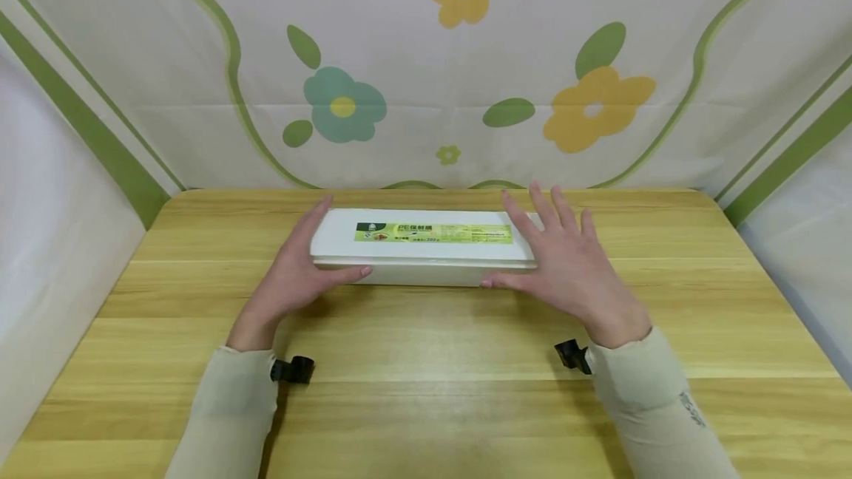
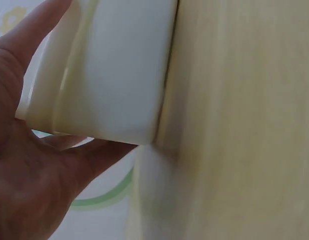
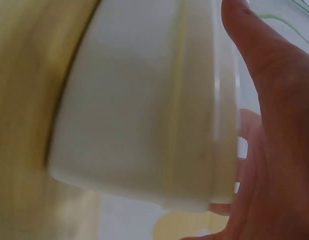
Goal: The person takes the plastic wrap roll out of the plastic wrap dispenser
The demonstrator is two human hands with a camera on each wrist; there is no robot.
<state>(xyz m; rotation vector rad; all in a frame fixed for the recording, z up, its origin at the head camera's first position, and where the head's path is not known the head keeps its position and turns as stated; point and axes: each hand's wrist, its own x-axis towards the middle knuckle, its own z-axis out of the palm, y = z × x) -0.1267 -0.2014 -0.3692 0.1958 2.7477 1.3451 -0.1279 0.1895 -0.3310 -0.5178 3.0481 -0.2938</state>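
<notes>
A long white cling film box [image 1: 426, 251] with a green and yellow label [image 1: 433, 233] on its lid lies lengthwise near the table's far edge. At its left end is my left hand [image 1: 293, 272], thumb along the front side and the fingers reaching past the end. My right hand [image 1: 571, 268] spreads over the right end, fingers fanned out and thumb in front. In the left wrist view the box [image 2: 119, 75] fills the space between thumb and fingers. From the right wrist, the box end [image 3: 129, 110] stands beside the palm; whether the fingers touch it I cannot tell.
The wooden table [image 1: 426, 383] runs toward me in front of the box. Behind it hangs a white cloth [image 1: 413, 35] printed with flowers and green lines. A small black wrist mount [image 1: 293, 369] is on the left sleeve, and another mount [image 1: 574, 356] on the right.
</notes>
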